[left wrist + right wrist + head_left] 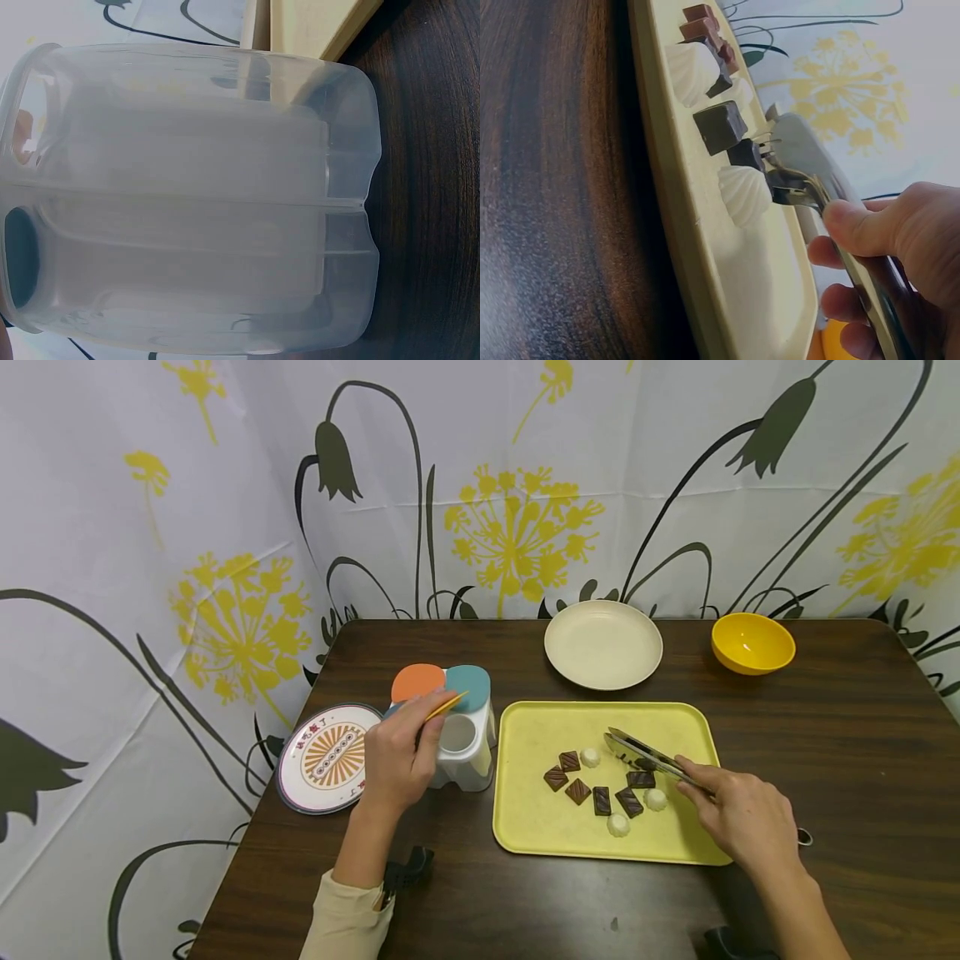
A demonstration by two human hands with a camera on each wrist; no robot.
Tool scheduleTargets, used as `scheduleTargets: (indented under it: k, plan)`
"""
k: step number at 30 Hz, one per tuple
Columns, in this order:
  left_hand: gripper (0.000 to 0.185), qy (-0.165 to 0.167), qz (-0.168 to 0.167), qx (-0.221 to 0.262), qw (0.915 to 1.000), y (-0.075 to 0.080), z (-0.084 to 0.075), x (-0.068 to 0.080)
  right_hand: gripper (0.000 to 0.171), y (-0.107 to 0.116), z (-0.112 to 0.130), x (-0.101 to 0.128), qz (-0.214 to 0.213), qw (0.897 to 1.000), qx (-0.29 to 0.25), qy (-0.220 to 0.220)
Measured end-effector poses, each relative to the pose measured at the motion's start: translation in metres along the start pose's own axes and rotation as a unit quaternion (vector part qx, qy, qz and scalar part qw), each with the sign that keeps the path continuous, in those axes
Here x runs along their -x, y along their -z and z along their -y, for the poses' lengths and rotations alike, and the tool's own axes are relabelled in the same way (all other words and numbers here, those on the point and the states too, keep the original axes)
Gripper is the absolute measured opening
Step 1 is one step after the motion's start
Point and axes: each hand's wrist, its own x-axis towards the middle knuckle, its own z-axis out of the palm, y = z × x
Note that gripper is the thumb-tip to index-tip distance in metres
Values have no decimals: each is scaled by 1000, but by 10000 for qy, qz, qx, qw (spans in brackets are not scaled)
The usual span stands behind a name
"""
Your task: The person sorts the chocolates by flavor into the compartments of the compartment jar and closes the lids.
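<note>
Tongs over chocolates, lid pinched at the container

Right hand (742, 814) curled round metal tongs (643, 754), tips just above a dark chocolate (641, 779) among brown and white pieces on the yellow tray (540, 827); left hand (401, 760) pinching a thin yellow lid (447, 704) at the top of the white compartment container (468, 747), beside the patterned plate (300, 768); farther back, cream plate (603, 644) and yellow bowl (752, 643) on the dark wooden table (862, 760)

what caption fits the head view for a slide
Right hand grips metal tongs over chocolates on a yellow tray; left hand lifts a yellow lid on a white container.
</note>
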Motion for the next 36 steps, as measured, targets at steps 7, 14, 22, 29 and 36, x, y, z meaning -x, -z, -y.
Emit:
scheduleTargets:
  k: [7, 14, 22, 29, 36]
  plan:
    - [35, 5, -6, -10, 10000, 0, 0, 1, 37, -1, -1, 0, -107, 9999, -2, -59]
    - [35, 6, 13, -16, 10000, 0, 0, 0, 36, 3, 4, -3, -547, 9983, -120, 163]
    - [34, 80, -7, 10, 10000, 1, 1, 2, 40, 14, 21, -11, -1066, 9914, -304, 701]
    - [36, 143, -26, -69, 9999, 2, 1, 3, 44, 27, 49, -22, -1315, 9799, -634, 1360]
    - [36, 348, 169, -147, 9991, 3, -1, 2, 43, 25, 87, -33, -1309, 9644, -1079, 2029]
